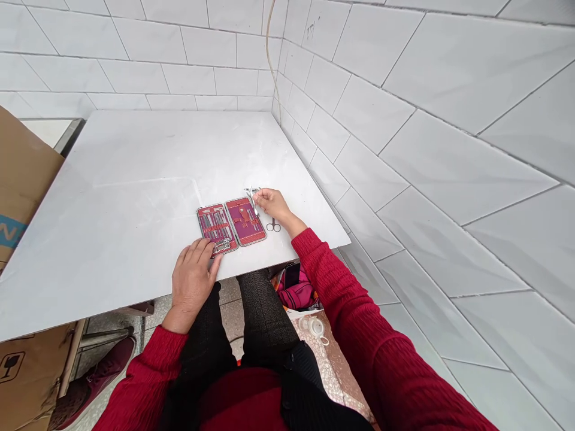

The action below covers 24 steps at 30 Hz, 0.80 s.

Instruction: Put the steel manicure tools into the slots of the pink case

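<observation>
An open manicure case with a red and purple lining lies near the table's front edge. Several slim metal tools are strapped in its left half, and smaller ones sit in the right half. My left hand rests over the near left corner of the case, fingers stretched out, beside nail clippers. Between the thumb and fingers of my right hand is a slim silver manicure tool, just beyond the right half; its exact kind is unclear. Small scissors lie on the table below my right wrist.
The white table meets tiled walls at the back and right. A cardboard box stands at the left edge. Under the table's right side are a pink bag and a clear container. A cable hangs in the corner.
</observation>
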Each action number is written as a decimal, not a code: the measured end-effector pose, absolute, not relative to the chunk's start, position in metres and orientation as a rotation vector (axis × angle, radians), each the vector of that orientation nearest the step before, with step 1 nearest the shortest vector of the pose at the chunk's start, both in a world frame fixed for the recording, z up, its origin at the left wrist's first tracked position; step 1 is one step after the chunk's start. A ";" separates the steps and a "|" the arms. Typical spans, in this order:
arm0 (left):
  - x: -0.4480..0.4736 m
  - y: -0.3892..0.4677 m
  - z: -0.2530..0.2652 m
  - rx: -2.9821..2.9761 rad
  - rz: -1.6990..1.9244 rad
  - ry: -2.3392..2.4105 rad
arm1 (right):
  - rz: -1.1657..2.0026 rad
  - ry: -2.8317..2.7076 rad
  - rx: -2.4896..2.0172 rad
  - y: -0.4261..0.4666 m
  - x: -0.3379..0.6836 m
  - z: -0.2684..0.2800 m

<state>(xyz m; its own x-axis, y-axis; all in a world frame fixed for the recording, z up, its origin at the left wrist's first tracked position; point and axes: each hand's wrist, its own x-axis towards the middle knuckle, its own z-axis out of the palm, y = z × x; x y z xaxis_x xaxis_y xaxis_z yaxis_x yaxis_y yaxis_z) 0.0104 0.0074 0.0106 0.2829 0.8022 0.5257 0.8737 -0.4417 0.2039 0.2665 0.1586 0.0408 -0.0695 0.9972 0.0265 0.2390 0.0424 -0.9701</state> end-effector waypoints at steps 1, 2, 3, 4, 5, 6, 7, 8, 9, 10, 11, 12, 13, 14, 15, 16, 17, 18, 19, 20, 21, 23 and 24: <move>0.010 0.007 0.010 -2.413 -0.871 -1.583 | 1.113 -1.459 -1.320 0.159 0.265 0.039; 0.010 0.007 0.010 -2.411 -0.870 -1.580 | 1.117 -1.463 -1.312 0.159 0.265 0.038; 0.010 0.008 0.010 -2.410 -0.871 -1.580 | 1.119 -1.463 -1.300 0.160 0.264 0.036; 0.010 0.008 0.010 -2.410 -0.872 -1.579 | 1.123 -1.457 -1.284 0.161 0.264 0.034; 0.010 0.008 0.010 -2.411 -0.871 -1.578 | 1.129 -1.446 -1.265 0.161 0.264 0.032; 0.010 0.008 0.010 -2.412 -0.871 -1.576 | 1.136 -1.434 -1.243 0.162 0.265 0.030; 0.010 0.008 0.010 -2.411 -0.870 -1.574 | 1.144 -1.424 -1.222 0.163 0.265 0.027; 0.010 0.008 0.010 -2.410 -0.868 -1.570 | 1.149 -1.419 -1.201 0.164 0.265 0.025; 0.010 0.008 0.011 -2.409 -0.865 -1.565 | 1.151 -1.418 -1.183 0.165 0.265 0.022; 0.010 0.008 0.011 -2.406 -0.861 -1.560 | 1.151 -1.423 -1.169 0.166 0.266 0.020; 0.011 0.008 0.011 -2.403 -0.856 -1.556 | 1.148 -1.434 -1.159 0.166 0.266 0.018; 0.011 0.008 0.011 -2.398 -0.851 -1.551 | 1.146 -1.451 -1.152 0.166 0.267 0.017; 0.011 0.008 0.011 -2.393 -0.846 -1.546 | 1.144 -1.470 -1.149 0.166 0.268 0.016; 0.011 0.008 0.011 -2.389 -0.839 -1.541 | 1.142 -1.491 -1.147 0.165 0.268 0.016; 0.011 0.008 0.012 -2.385 -0.831 -1.535 | 1.140 -1.512 -1.148 0.165 0.269 0.016; 0.011 0.008 0.012 -2.382 -0.824 -1.529 | 1.137 -1.529 -1.151 0.164 0.270 0.016; 0.011 0.008 0.012 -2.380 -0.817 -1.523 | 1.128 -1.543 -1.155 0.163 0.270 0.016; 0.011 0.008 0.012 -2.378 -0.812 -1.518 | 1.110 -1.554 -1.165 0.162 0.270 0.017; 0.011 0.008 0.013 -2.376 -0.807 -1.516 | 1.081 -1.566 -1.184 0.161 0.270 0.017; 0.011 0.008 0.013 -2.376 -0.804 -1.516 | 1.044 -1.580 -1.211 0.159 0.269 0.017; 0.011 0.008 0.013 -2.374 -0.804 -1.517 | 1.001 -1.595 -1.242 0.158 0.269 0.018; 0.011 0.009 0.012 -2.371 -0.807 -1.520 | 0.918 -1.630 -1.310 0.154 0.266 0.020; 0.010 0.009 0.012 -2.368 -0.810 -1.522 | 0.881 -1.647 -1.341 0.153 0.265 0.021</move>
<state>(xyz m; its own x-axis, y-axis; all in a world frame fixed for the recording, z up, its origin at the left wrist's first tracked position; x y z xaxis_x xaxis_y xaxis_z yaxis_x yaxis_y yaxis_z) 0.0104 0.0088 0.0120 0.3150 0.7724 0.5515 0.8890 -0.4436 0.1135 0.2653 0.1528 0.0207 -0.0995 0.9817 0.1625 0.4100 0.1892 -0.8922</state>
